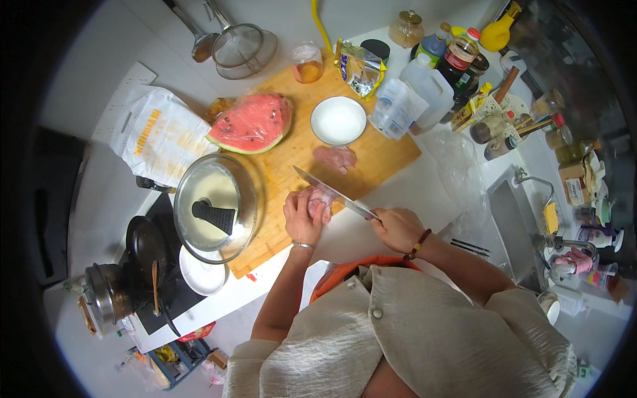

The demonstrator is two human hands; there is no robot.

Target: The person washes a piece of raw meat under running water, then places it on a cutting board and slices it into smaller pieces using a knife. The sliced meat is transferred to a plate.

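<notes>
On a wooden cutting board (278, 174), my left hand (302, 219) grips a piece of raw pale-pink meat (319, 203) near the board's front edge. My right hand (399, 229) is closed around the handle of a kitchen knife (336, 193). The blade points away to the left and lies over the upper side of that meat; whether it has cut in, I cannot tell. A second raw piece of meat (336, 157) lies flat on the board beyond the blade. Just behind it stands a white bowl with a dark rim (338, 121).
Left of my hands sits a glass-lidded bowl (244, 219), beside a film-wrapped watermelon piece (256, 124). A black frying pan (146, 244) rests on the cooktop at far left. Plastic jugs (430, 94) and bottles line the back right, and a metal sink (515, 224) is to the right.
</notes>
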